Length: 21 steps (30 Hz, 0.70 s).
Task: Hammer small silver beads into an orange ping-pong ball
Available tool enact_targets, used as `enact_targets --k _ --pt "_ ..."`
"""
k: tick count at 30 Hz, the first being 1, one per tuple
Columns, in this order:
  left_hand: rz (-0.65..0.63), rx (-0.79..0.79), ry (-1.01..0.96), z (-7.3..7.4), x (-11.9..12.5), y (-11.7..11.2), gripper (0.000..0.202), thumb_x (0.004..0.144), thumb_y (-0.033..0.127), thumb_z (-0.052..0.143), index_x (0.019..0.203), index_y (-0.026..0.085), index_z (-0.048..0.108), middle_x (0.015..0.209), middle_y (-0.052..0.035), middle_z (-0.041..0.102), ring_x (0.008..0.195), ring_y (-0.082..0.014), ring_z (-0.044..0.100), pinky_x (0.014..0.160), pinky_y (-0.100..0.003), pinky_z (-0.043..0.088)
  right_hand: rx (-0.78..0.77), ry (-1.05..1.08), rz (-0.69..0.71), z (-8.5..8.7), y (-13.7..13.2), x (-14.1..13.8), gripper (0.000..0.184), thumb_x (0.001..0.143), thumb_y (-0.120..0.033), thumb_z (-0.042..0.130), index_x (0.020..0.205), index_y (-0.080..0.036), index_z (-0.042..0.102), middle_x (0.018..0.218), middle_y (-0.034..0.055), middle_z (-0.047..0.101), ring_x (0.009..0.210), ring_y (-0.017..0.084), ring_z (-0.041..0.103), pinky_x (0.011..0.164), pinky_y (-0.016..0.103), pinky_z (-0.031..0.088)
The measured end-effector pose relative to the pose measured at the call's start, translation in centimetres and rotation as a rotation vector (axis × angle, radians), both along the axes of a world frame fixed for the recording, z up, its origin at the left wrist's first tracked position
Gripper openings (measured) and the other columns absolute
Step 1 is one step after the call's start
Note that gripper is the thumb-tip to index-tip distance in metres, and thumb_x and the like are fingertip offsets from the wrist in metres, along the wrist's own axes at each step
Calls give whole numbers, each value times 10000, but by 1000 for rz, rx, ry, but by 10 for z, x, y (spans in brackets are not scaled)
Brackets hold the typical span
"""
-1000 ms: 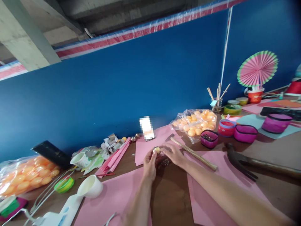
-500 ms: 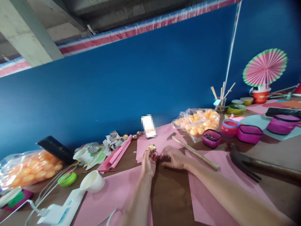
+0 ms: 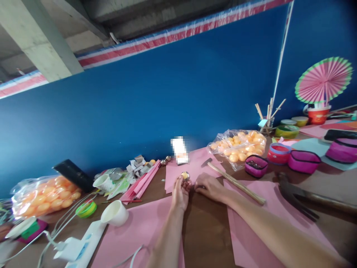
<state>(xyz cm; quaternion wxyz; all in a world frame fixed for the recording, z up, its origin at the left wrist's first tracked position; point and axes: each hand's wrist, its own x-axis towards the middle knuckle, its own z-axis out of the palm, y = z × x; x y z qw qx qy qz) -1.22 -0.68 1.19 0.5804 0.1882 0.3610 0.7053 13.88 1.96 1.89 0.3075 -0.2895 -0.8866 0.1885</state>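
Observation:
My left hand (image 3: 180, 192) is closed around a small round piece (image 3: 185, 175), orange on top with a shiny metal rim, held up at the fingertips. My right hand (image 3: 209, 186) rests just to its right on the brown table (image 3: 208, 238), fingers curled down over something small that I cannot make out. A thin wooden stick (image 3: 237, 183) with a dark end lies just past the right hand. Both hands are over the gap between pink paper sheets (image 3: 131, 238).
Bags of orange balls sit at left (image 3: 44, 197) and back right (image 3: 240, 145). A white cup (image 3: 115, 213), magenta pouches (image 3: 304, 162), a claw hammer (image 3: 301, 197), a jar of sticks (image 3: 266, 124) and a pink paper fan (image 3: 323, 80) stand around. A blue wall backs the table.
My right hand left the round piece and dropped to the table, curling its fingers. My left hand keeps holding the piece up. The view shifted slightly to the left.

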Motion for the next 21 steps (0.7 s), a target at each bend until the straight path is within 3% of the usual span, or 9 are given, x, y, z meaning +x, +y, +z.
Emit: enact_targets --k 4,12,21 --pt "-10 3 0 -2 -1 1 196 674 261 629 827 147 580 721 -28 633 626 -110 601 592 -222 491 -39 82 -17 3 -2 -1 197 804 -328 493 747 -198 631 743 32 611 770 164 521 712 272 380" --pt "-63 91 92 1 4 -2 389 688 226 611 1069 182 544 810 -30 637 726 -131 612 734 -294 485 -169 303 -153 -4 3 -2 196 807 -317 479 847 -188 621 819 41 636 746 161 561 662 258 423" --pt "-114 110 254 -2 8 -3 486 660 243 661 1120 197 511 961 -44 614 825 -137 606 838 -313 448 -307 506 -172 -2 6 -5 181 794 -305 481 836 -175 601 799 23 634 719 142 575 676 252 441"
